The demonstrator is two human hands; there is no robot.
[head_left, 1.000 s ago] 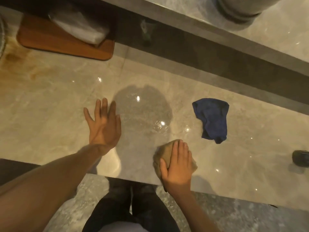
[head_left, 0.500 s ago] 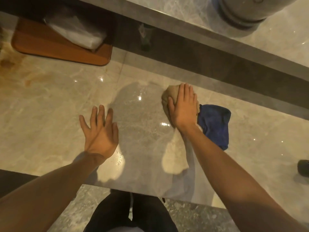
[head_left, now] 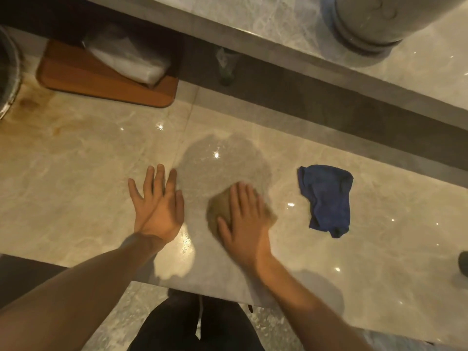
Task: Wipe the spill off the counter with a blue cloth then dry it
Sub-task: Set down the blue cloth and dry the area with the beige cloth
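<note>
The blue cloth [head_left: 326,198] lies crumpled on the counter [head_left: 76,173], set aside to my right. My right hand [head_left: 243,221] presses flat on a tan cloth [head_left: 220,211] to dry the marble, while my left hand [head_left: 158,203] rests open, fingers spread, bracing me.

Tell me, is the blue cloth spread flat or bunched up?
Bunched up. The blue cloth lies crumpled with visible folds on the counter, untouched, apart from the right hand.
</note>
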